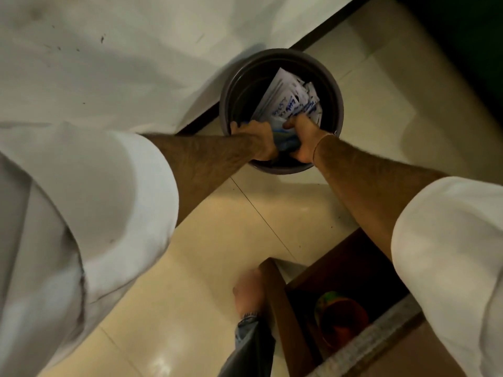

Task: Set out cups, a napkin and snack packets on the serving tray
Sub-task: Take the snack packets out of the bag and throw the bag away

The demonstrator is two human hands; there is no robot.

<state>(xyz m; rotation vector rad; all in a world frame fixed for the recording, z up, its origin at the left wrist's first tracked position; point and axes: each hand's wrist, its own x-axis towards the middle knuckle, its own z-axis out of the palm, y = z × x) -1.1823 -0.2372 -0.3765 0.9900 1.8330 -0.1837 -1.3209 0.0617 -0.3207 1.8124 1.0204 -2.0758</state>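
A round dark bin stands on the floor against a white-draped surface. Inside it lie several white packets and papers with blue print. Both my hands reach down into the bin. My left hand and my right hand are closed together on a blue-and-white packet at the bin's near side. No cups, napkin or serving tray are in view.
A white cloth covers the surface to the left. Cream floor tiles lie below. A brown wooden box at the lower right holds an orange cup-like object. My bare foot stands beside it.
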